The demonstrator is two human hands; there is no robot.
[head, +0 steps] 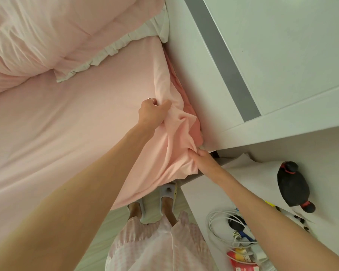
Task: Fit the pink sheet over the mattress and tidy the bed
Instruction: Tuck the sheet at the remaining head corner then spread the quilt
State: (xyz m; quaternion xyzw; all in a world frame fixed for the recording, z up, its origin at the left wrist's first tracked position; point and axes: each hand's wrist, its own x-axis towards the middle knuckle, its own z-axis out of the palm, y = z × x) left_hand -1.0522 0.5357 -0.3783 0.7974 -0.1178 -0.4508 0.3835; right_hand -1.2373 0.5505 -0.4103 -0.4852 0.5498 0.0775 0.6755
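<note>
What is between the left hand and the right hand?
In the head view, only bunched pink sheet spans from the left hand to the right hand; both grip it.

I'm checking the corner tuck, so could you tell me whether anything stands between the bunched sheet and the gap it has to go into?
Nothing visible does. Both the left hand and the right hand grip the pink sheet directly beside the white headboard panel; the bedside table sits close by the right hand.

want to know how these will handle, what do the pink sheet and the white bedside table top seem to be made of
The pink fitted sheet looks like soft, matte woven or knit cloth, probably cotton: it bunches into limp folds where the left hand and right hand grip it. The white bedside table top looks hard, smooth and flat with a crisp edge, likely painted or laminated board.
</note>
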